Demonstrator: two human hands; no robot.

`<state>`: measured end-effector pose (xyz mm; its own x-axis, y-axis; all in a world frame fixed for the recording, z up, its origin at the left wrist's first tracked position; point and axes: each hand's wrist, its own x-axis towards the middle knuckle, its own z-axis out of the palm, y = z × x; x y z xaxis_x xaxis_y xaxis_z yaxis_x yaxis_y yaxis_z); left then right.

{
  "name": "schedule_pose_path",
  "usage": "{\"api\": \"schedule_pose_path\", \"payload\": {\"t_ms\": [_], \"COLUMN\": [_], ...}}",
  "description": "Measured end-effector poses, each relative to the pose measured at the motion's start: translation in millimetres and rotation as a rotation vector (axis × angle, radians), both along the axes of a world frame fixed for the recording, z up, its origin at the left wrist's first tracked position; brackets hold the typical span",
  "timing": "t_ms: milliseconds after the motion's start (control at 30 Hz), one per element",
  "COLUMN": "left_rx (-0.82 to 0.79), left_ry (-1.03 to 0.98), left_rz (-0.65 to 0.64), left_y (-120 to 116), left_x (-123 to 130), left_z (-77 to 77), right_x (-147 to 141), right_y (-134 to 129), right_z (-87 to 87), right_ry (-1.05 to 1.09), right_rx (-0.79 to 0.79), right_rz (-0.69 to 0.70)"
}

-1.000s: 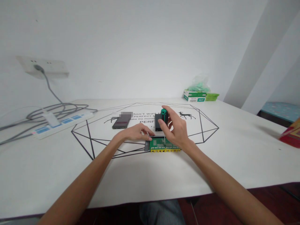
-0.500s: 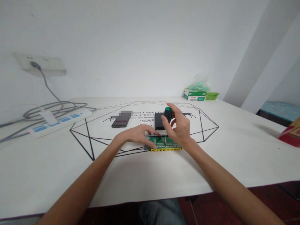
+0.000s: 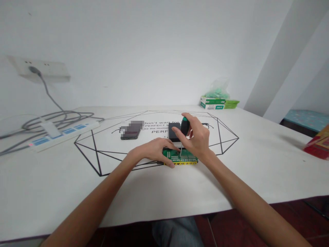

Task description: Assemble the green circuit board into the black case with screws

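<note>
A green circuit board (image 3: 189,155) with a yellow strip of connectors along its near edge lies on the white table. My left hand (image 3: 159,151) grips its left end, thumb by the yellow edge and fingers across the far side. In my right hand (image 3: 196,137) is a screwdriver (image 3: 184,127) with a green and black handle. Its thin shaft points down, nearly upright, and the tip meets the board near the connector row; the exact spot is too small to make out. Just behind the board sits a black box (image 3: 173,132), partly covered by my right thumb.
A phone (image 3: 131,132) lies left of the black box. Farther left are a power strip (image 3: 68,132) and coiled grey cable (image 3: 59,118). Green-and-white boxes (image 3: 212,102) with a plastic bag on top stand at the back right. A red box (image 3: 318,145) is at the right edge.
My left hand has shifted slightly right along the board, its thumb now lower over the yellow edge. The right thumb has lifted away from the screwdriver handle. The view has moved slightly.
</note>
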<state>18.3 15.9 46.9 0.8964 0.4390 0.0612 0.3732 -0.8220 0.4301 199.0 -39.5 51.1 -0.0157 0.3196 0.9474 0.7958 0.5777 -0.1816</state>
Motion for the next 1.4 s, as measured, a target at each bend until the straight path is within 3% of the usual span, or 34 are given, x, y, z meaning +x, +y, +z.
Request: {"api": "schedule_pose_path", "payload": {"t_ms": [433, 567, 767, 967, 1133, 1300, 1400], "left_rx": [0.049, 0.058, 0.111, 0.128, 0.181, 0.198, 0.203], "left_ry": [0.029, 0.020, 0.017, 0.004, -0.037, -0.014, 0.000], "left_rz": [0.020, 0.023, 0.043, 0.062, 0.050, 0.057, 0.065], "left_y": [-6.1, -8.1, -8.0, -8.8, -11.8, -14.7, -15.8], "left_x": [4.2, 5.0, 6.4, 6.2, 11.5, 14.9, 15.6], "left_z": [5.2, 6.2, 3.4, 0.5, -2.5, -5.2, -5.1], "right_x": [-2.2, -1.9, 1.4, 0.1, 1.6, 2.5, 2.5], "right_y": [-5.0, -4.2, -5.1, -3.5, -4.2, -3.2, -2.6], "right_z": [-0.1, 1.6, 6.5, 4.4, 5.1, 4.9, 4.1], "right_ry": [-0.078, -0.039, -0.097, -0.066, -0.062, -0.046, -0.061], "right_rx": [0.003, 0.019, -0.092, -0.069, -0.098, -0.080, -0.100], "right_rz": [0.122, 0.098, 0.168, 0.109, 0.182, 0.117, 0.149]}}
